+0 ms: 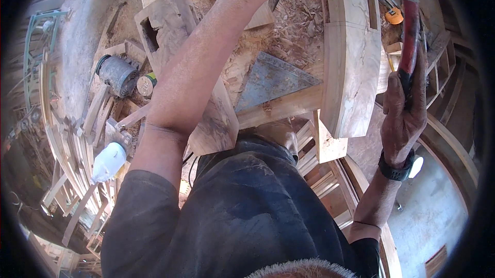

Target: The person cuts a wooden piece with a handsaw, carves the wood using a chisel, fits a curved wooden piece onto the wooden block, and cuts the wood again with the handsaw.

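1. Hammer handle (pixel 410 30): red shaft, black lower end inside the right hand (pixel 405 108).
2. Curved wood block (pixel 352 61): pale tan with cream marbled grain.
3. Triangular metal square (pixel 273 79): dull grey-blue with rust-brown specks.
4. Wrist watch (pixel 396 170): black strap.
5. Tape measure (pixel 394 16): orange.
6. Motor (pixel 118 74): grey, ribbed casing.
7. Plastic bottle (pixel 108 162): white.
8. Shirt (pixel 242 216): dark charcoal, dust-smudged.
9. Wood shavings (pixel 294 25): light brown.
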Motion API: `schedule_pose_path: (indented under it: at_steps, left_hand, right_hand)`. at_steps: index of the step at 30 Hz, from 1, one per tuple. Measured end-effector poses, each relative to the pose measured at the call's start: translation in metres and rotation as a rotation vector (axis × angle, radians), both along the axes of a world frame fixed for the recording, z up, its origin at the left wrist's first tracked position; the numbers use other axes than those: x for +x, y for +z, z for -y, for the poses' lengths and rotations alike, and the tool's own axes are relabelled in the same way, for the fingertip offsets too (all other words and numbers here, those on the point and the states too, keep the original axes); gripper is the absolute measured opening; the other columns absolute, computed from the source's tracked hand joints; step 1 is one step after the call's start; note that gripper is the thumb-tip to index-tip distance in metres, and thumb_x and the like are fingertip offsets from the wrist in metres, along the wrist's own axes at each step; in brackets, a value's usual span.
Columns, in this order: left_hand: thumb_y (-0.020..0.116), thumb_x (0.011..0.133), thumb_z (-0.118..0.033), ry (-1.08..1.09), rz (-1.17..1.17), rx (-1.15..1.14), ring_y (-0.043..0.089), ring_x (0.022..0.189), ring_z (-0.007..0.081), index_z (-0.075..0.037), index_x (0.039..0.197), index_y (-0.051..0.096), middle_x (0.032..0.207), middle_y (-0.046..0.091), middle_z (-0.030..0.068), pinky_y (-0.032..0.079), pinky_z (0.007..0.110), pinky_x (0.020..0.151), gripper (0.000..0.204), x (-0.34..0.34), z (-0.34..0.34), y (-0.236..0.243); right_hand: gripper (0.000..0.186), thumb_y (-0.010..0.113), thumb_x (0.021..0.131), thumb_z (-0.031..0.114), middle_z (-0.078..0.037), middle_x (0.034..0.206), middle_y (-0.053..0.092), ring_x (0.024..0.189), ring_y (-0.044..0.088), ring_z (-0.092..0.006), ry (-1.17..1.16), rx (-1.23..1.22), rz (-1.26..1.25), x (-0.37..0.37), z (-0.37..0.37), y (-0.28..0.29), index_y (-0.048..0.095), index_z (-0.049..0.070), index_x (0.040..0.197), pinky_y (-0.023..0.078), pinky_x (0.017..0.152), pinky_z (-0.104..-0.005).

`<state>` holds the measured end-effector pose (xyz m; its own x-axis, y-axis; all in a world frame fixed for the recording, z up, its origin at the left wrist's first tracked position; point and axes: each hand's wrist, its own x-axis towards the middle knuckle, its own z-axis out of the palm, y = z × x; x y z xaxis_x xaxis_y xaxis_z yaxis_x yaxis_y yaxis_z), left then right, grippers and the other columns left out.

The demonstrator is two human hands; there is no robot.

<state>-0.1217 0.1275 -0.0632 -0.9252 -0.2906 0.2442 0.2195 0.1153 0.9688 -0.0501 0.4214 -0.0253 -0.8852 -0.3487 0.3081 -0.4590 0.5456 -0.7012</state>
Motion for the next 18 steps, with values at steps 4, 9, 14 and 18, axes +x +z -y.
schedule_pose_path:
  at_steps: [4, 9, 14, 18]
  left_hand:
    - [0.072, 0.090, -0.010, 0.084, -0.265, -0.120, 0.065, 0.074, 0.0131, 0.002, 0.095, 0.068, 0.085, 0.071, 0.0069, 0.048, 0.030, 0.062, 0.014, -0.015, 0.010, -0.032]
    - [0.069, 0.087, -0.004, 0.465, -0.733, -0.695, 0.068, 0.081, 0.0226, 0.005, 0.109, 0.066, 0.091, 0.072, 0.0127, 0.051, 0.036, 0.071, 0.024, -0.030, 0.020, -0.060]
    - [0.077, 0.086, -0.010, -0.003, -0.322, -0.313, 0.067, 0.092, 0.0223, 0.004, 0.124, 0.060, 0.104, 0.070, 0.0110, 0.052, 0.035, 0.079, 0.043, -0.004, 0.010, -0.048]
    - [0.079, 0.089, -0.015, 0.125, -0.012, -0.155, 0.065, 0.092, 0.0191, 0.002, 0.116, 0.060, 0.106, 0.069, 0.0103, 0.053, 0.034, 0.078, 0.037, -0.002, -0.004, -0.052]
  right_hand:
    - [0.059, 0.068, 0.098, 0.008, -0.012, 0.147, 0.059, 0.127, 0.062, -0.0193, 0.180, 0.024, -0.074, -0.007, 0.004, 0.013, 0.048, 0.011, 0.154, 0.053, 0.104, -0.0355]
    - [0.060, 0.068, 0.097, 0.006, -0.015, 0.148, 0.058, 0.127, 0.061, -0.0232, 0.197, 0.173, 0.051, -0.009, 0.002, 0.019, 0.049, 0.012, 0.154, 0.051, 0.106, -0.0389]
    - [0.060, 0.066, 0.098, 0.004, -0.016, 0.150, 0.056, 0.131, 0.059, -0.0262, 0.171, 0.143, -0.224, -0.003, 0.005, 0.019, 0.048, 0.011, 0.154, 0.049, 0.108, -0.0397]
    - [0.059, 0.066, 0.097, 0.002, -0.015, 0.151, 0.055, 0.130, 0.061, -0.0272, 0.259, 0.267, 0.044, -0.003, 0.005, 0.026, 0.049, 0.011, 0.153, 0.054, 0.103, -0.0403]
